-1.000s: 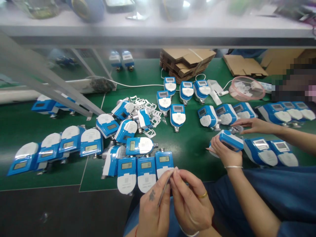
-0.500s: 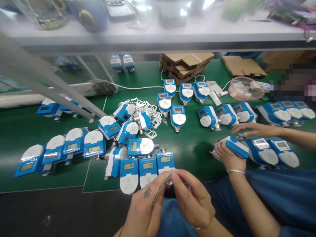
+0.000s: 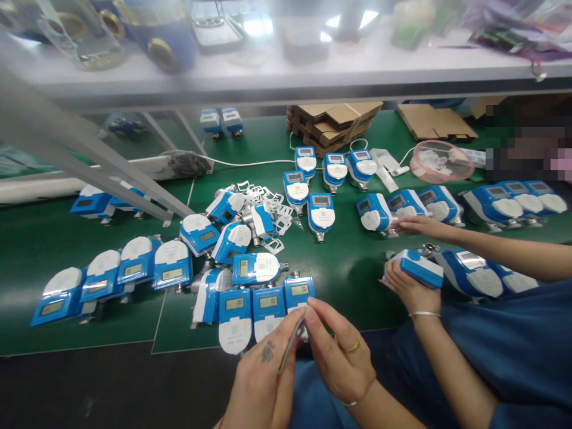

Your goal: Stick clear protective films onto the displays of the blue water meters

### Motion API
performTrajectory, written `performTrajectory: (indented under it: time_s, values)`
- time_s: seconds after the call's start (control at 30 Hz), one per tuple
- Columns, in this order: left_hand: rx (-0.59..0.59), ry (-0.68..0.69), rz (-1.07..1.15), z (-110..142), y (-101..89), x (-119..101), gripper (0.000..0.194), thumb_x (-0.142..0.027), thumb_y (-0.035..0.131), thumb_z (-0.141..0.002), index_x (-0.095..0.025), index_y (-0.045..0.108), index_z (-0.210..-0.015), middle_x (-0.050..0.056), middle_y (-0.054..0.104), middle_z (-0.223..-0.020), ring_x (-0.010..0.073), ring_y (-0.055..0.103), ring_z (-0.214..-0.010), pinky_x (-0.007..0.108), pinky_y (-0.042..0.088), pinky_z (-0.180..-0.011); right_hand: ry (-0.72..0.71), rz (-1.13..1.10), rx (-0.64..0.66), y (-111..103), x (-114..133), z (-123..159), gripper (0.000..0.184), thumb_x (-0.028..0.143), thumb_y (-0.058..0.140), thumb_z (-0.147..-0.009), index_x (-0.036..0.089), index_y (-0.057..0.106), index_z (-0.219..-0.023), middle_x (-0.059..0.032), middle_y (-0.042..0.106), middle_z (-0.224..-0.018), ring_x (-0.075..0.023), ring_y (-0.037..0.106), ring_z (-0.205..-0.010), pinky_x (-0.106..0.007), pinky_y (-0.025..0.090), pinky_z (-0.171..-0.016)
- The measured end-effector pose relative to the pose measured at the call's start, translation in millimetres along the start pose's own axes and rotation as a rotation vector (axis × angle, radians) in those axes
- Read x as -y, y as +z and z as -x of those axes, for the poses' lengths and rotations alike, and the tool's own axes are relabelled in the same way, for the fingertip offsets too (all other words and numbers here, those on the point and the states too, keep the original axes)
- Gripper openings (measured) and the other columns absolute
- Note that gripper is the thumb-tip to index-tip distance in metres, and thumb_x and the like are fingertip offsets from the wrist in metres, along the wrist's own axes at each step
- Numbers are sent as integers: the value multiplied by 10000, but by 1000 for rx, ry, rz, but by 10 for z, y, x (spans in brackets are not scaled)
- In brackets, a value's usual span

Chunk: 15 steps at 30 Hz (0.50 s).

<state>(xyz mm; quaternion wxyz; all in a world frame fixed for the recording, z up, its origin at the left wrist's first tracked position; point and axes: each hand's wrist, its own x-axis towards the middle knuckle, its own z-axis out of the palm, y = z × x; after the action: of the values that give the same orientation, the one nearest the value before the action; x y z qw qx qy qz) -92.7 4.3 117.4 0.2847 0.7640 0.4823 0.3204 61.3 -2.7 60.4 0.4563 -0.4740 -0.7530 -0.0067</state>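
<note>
Low in front of the bench edge, my left hand (image 3: 266, 369) pinches a thin flat grey piece (image 3: 290, 345), seen nearly edge-on. My right hand (image 3: 342, 351) is closed at its upper end, thumb and forefinger pressed together there. What kind of piece it is cannot be made out. Just beyond my fingers lie several blue-and-white water meters with small displays, the closest being one water meter (image 3: 299, 292) partly hidden by my hands. Another water meter (image 3: 235, 319) lies left of it, its display towards the bench.
Loose white frames (image 3: 279, 217) lie heaped among the meters. At right, a co-worker's hand (image 3: 404, 283) grips a meter (image 3: 422, 268); their other hand (image 3: 417, 226) reaches over the green bench (image 3: 353, 262). Behind are folded cartons (image 3: 333, 125), a pink basket (image 3: 440, 179) and an overhead shelf (image 3: 286, 89).
The co-worker's far hand has moved left, to beside a meter in the row behind. My two hands have barely moved and keep the same pinch. The view has tilted slightly upward.
</note>
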Motion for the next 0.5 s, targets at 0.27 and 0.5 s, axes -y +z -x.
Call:
performTrajectory:
  time_s: [0.27,0.5]
  values:
    - [-18,-11,-58,25,9,30,436,-90,466,-903,-197,488,-1325,50,665,-1246,151,632,-1125,192,473,-972,-46,-54,-23,68,-35,-15,432,54,479,-921,65,495,-1353,-194,628,-1227,-238,659,-1052,-312,601,-817]
    - [-20,-28,-74,12,-4,48,419,-100,444,-914,-188,498,-1320,61,670,-1237,157,646,-1105,200,492,-953,81,-101,-38,143,16,4,483,63,554,-892,181,516,-1358,-129,663,-1155,-213,696,-938,-294,621,-765]
